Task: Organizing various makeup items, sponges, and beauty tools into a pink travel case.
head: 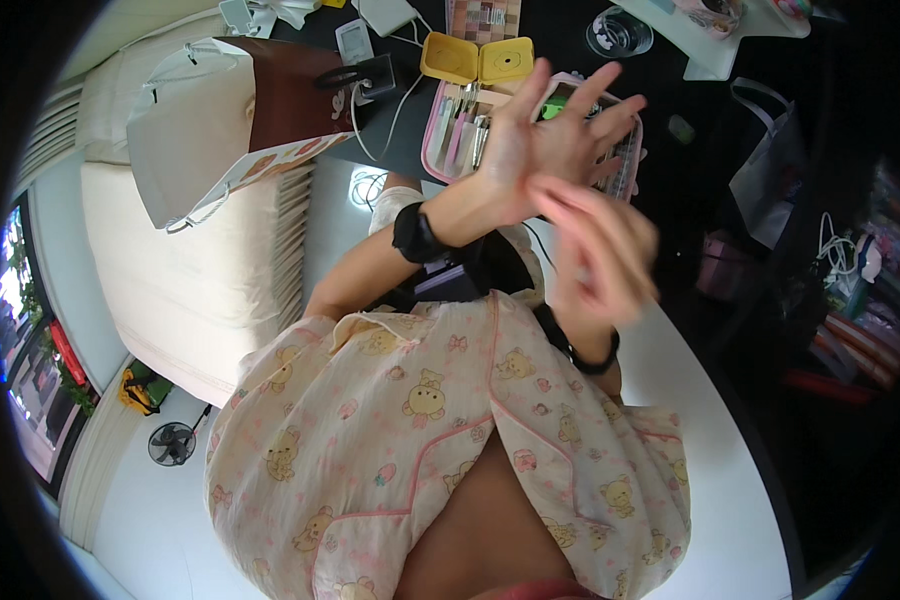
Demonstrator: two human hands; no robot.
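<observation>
My left hand (pixel 551 139) is held palm up with its fingers spread, over a pink-edged case (pixel 429 146) on the dark desk. My right hand (pixel 607 255) is blurred; its fingertips touch or nearly touch the heel of the left palm, and whether it holds anything cannot be told. Brushes and slim pens (pixel 457 135) lie in the case's left part. At its back edge sits an open yellow case (pixel 450 58), with an eyeshadow palette (pixel 487 19) behind it. Black bands circle both wrists.
A paper gift bag (pixel 187 135) stands at the left, by a cream cushioned seat (pixel 180 285). White cables cross the desk near a black box (pixel 379 75). A clear glass (pixel 619 32) and a white stand (pixel 709 64) are at the back right, a pale bag (pixel 769 172) at the right.
</observation>
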